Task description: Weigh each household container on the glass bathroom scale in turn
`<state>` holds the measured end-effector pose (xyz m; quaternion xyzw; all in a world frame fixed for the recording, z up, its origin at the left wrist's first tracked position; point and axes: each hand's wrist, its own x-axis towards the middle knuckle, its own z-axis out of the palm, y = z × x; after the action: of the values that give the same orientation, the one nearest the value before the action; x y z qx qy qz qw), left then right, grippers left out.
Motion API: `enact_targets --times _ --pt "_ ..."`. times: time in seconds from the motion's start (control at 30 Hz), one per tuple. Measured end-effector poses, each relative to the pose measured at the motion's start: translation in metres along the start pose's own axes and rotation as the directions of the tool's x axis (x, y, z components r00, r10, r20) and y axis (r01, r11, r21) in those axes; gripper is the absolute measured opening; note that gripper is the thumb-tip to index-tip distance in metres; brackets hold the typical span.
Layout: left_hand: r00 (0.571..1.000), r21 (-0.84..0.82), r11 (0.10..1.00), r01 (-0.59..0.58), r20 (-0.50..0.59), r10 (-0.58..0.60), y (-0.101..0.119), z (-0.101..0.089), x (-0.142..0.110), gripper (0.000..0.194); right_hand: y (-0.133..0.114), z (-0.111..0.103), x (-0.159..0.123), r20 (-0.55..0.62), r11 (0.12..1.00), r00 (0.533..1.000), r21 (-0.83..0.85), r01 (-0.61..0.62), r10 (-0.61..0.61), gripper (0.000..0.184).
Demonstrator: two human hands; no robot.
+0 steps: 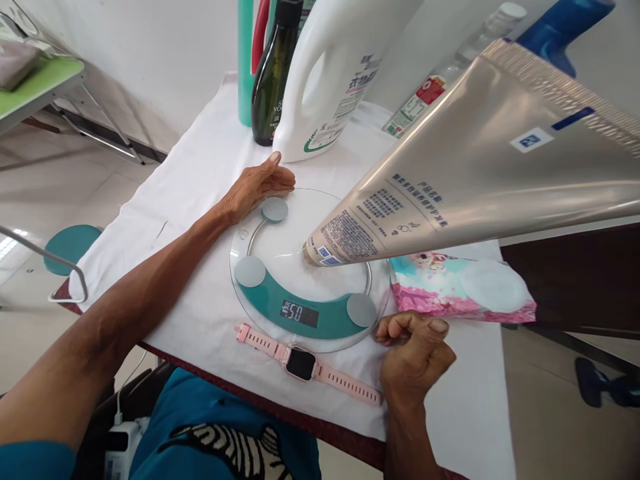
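A round glass bathroom scale (285, 260) lies on the white cloth, its teal band carrying a small lit display (299, 313). A tall beige-gold squeeze tube (450, 173) stands on the scale, narrow end down, hiding part of the glass. At the scale's far left edge rests my left hand (263, 183), its fingers stretched out and nothing in it. My right hand (417, 353) is beside the scale's near right edge, fingers curled in with nothing visible inside. A pink-strapped watch (300, 363) lies flat between the scale and the table's near edge.
Behind the scale stand a white jug (335, 87), a dark bottle (275, 80), a green container (245, 67) and a clear labelled bottle (425, 93). A pink and blue wipes pack (465, 287) lies to the right. A teal stool (73, 248) is at the left.
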<state>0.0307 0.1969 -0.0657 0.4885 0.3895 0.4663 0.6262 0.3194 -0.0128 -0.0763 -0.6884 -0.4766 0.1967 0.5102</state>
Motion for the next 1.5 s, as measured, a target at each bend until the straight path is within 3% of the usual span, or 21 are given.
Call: enact_targets --times 0.57,0.87,0.97,1.07,1.13,1.2,1.27,1.37,1.5 --pt "1.0 0.052 0.999 0.003 -0.002 -0.003 0.003 0.001 -0.002 0.078 -0.003 0.003 0.001 -0.02 1.0 1.0 -0.018 0.005 -0.005 0.079" --pt "0.996 0.083 0.995 0.048 -0.072 -0.042 0.008 0.007 -0.004 0.073 0.004 0.002 0.0 -0.019 0.999 1.0 -0.04 0.015 -0.016 0.078" --pt "0.997 0.064 0.997 0.043 -0.066 -0.038 0.008 0.006 -0.003 0.07 0.005 0.0 -0.005 -0.056 0.994 0.995 -0.065 0.083 -0.087 0.073" --pt "0.998 0.032 0.999 0.034 -0.053 -0.033 0.007 0.003 -0.002 0.071 -0.01 -0.002 -0.005 -0.114 0.962 0.96 -0.124 0.242 -0.256 0.061" --pt "0.998 0.012 0.999 0.035 -0.047 -0.034 0.005 0.0 -0.001 0.074 -0.029 0.0 0.003 -0.105 0.947 0.942 -0.086 0.311 -0.319 0.043" --pt "0.999 -0.027 0.999 0.038 -0.032 -0.039 0.003 -0.003 0.001 0.075 -0.051 0.005 0.018 -0.03 0.954 0.953 0.0 0.3 -0.3 0.031" --pt "0.999 -0.085 0.995 0.043 -0.014 -0.044 0.001 -0.006 0.003 0.074 -0.072 0.015 0.036 0.082 0.97 0.966 0.037 0.242 -0.244 0.05" --pt "0.998 -0.156 0.986 0.061 -0.005 -0.063 0.0 -0.008 0.006 0.073 -0.095 0.038 0.056 0.207 0.979 0.961 -0.052 0.197 -0.183 0.051" --pt "0.995 -0.22 0.97 0.1 0.002 -0.102 -0.001 -0.01 0.007 0.073 -0.106 0.065 0.06 0.268 0.975 0.949 -0.101 0.198 -0.165 0.042"
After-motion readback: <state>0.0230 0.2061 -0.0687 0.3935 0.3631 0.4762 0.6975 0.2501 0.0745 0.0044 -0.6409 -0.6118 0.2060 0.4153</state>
